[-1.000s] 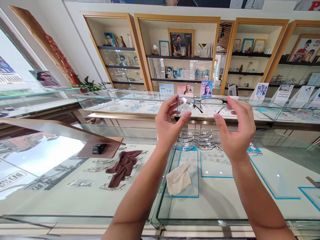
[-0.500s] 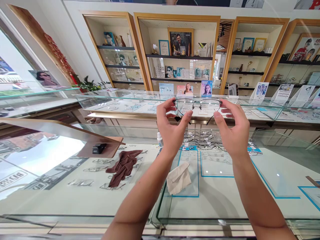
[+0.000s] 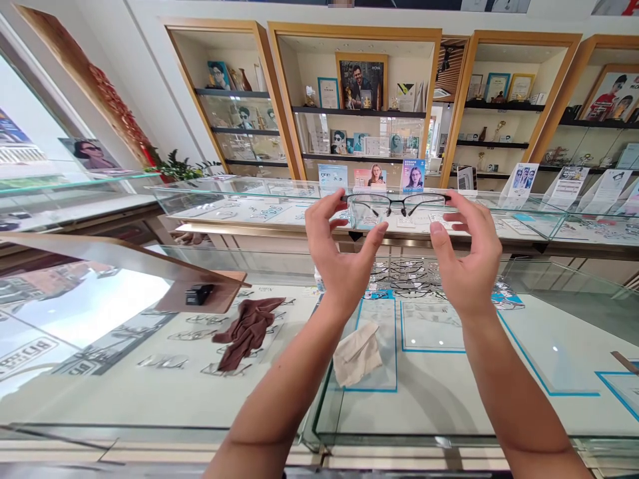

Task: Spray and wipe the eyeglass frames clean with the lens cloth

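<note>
A pair of dark half-rim eyeglasses (image 3: 397, 201) is held up level above the glass counter, with the lenses spread between my two hands. My left hand (image 3: 339, 259) grips the left outer corner of the frame with its index finger, its thumb standing apart below. At the opposite corner, my right hand (image 3: 472, 259) holds the frame in the same way. The temple arms show through and below the lenses, slanting inward. A beige cloth (image 3: 357, 356) lies crumpled on the counter under my left forearm. Farther left, a brown cloth (image 3: 247, 332) rests over several glasses.
Below and beyond my hands are rows of eyeglasses (image 3: 409, 279) in the counter. A wood-framed mirror (image 3: 200, 276) leans in from the left. Another glass display counter (image 3: 249, 223) runs across behind, with shelves (image 3: 359, 114) on the wall.
The eyeglasses have tipped, so their temple arms have swung from hanging down near my thumbs to showing through the lenses. My thumbs stay below, and my hands have spread slightly apart.
</note>
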`<action>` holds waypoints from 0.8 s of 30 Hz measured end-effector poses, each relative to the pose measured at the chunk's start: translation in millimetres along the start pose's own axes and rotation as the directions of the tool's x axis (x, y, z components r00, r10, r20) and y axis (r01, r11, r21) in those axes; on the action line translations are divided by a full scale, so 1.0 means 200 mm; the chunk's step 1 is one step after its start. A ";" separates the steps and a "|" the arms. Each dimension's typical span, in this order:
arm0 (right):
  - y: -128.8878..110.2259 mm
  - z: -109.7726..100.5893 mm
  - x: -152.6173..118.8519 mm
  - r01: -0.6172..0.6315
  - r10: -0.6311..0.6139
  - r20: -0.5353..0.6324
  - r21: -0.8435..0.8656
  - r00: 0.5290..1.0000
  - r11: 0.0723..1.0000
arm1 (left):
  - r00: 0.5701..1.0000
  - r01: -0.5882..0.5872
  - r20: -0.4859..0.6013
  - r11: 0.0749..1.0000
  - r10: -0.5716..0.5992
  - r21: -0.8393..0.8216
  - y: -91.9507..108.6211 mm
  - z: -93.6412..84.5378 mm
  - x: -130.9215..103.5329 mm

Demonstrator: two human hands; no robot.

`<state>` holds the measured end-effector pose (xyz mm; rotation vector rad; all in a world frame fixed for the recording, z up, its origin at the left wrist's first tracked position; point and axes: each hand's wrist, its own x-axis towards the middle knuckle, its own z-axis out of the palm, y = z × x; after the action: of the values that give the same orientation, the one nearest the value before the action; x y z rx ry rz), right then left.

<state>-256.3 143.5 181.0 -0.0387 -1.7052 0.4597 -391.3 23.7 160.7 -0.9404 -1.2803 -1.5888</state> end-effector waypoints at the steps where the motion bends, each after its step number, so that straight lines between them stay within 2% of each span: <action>1: -0.01 0.00 0.00 0.029 -0.030 -0.022 -0.026 0.999 0.999 | 0.999 0.027 0.023 0.999 -0.026 -0.029 -0.01 0.00 0.00; 5: -0.03 0.00 -0.01 0.094 -0.102 -0.064 -0.112 0.993 0.989 | 0.991 0.108 0.087 0.987 -0.098 -0.122 -0.04 0.02 0.00; 10: -0.03 0.00 -0.02 0.122 -0.129 -0.065 -0.095 0.990 0.988 | 0.987 0.134 0.105 0.980 -0.119 -0.150 -0.07 0.03 -0.01; 18: -0.02 0.03 -0.04 0.033 -0.033 -0.024 -0.004 0.999 0.999 | 0.998 -0.049 -0.044 0.999 0.050 0.015 -0.09 0.03 -0.02; 24: 0.00 0.03 -0.03 -0.034 0.035 -0.007 0.106 0.999 0.994 | 0.986 -0.122 -0.098 0.987 0.132 0.105 -0.05 0.01 -0.01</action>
<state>-261.7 139.3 175.5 0.0067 -1.6714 0.5737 -400.9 26.4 155.5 -0.8489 -1.1910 -1.4437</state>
